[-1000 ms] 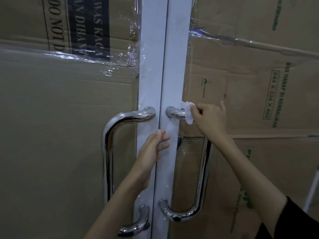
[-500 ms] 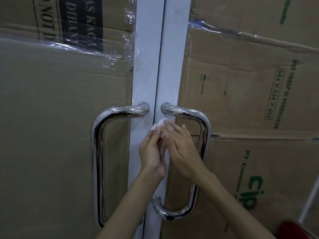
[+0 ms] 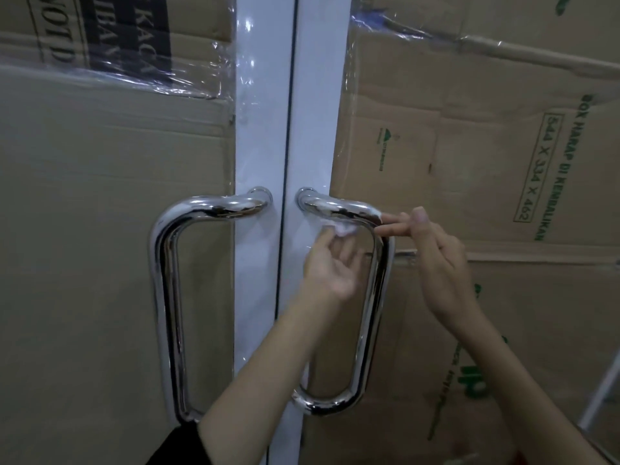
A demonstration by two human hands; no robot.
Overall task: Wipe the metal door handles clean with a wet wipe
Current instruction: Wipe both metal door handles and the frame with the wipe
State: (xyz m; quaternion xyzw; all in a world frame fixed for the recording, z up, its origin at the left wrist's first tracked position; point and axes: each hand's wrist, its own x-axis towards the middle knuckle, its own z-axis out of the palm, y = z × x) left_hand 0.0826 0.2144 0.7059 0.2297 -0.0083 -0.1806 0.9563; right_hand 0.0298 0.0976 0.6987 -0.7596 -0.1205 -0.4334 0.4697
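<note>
The left hand pinched the wet wipe at its fingertips, pressing it up under the top bend of the right door handle, just inside the loop. Beside it, the right hand held nothing, its straight fingers touching that handle's upper corner. Away to the left hand's own side, the left door handle hung untouched, past the white door frame. Cardboard under plastic film covered both doors. The step looked like wiping the right handle's top; next would likely come running the wipe down its shaft.
</note>
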